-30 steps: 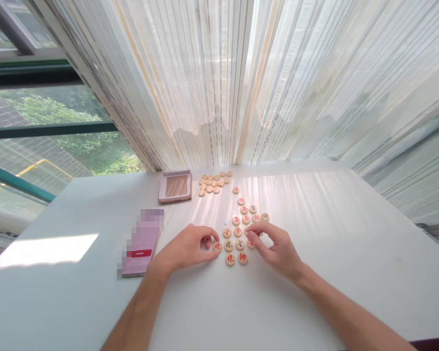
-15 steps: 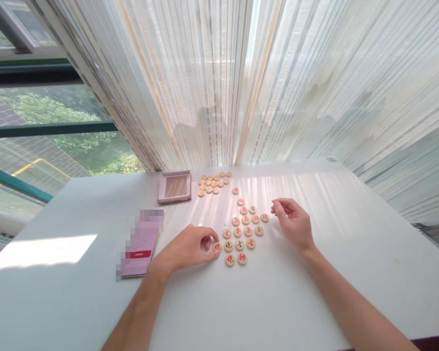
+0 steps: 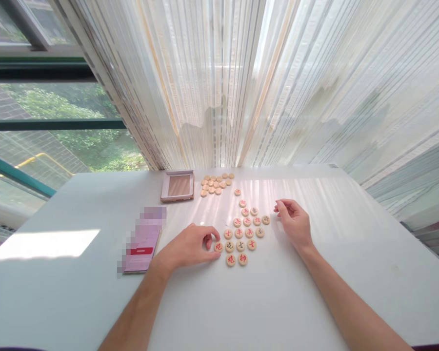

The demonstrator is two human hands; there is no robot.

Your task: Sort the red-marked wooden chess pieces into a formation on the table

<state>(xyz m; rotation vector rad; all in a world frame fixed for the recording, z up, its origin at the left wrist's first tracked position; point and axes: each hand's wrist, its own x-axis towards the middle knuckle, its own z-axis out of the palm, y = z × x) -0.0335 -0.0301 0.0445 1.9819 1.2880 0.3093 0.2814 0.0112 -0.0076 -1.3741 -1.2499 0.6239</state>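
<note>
Round wooden Chinese chess pieces (image 3: 239, 232) with red or black characters lie face up in rough slanting rows on the white table. My left hand (image 3: 190, 247) rests at the left edge of this group. Its thumb and forefinger close around the rim of a red-marked Chinese chess piece (image 3: 218, 247), which lies flat beside a black-marked one. To the right of the group, my right hand (image 3: 295, 223) lies on the table with its fingers curled together. No piece shows in it, and its fingertips are apart from the nearest black-marked piece (image 3: 266, 220).
Several pieces with no visible characters (image 3: 216, 185) lie clustered at the back. Left of them sits a shallow open box (image 3: 177, 186). A phone (image 3: 143, 246), partly pixelated, lies near my left forearm. A striped curtain (image 3: 219, 97) hangs behind the table, with a window at left.
The view has shifted slightly, so everything appears a little to the right. Both hands and the pieces otherwise keep nearly the same places.
</note>
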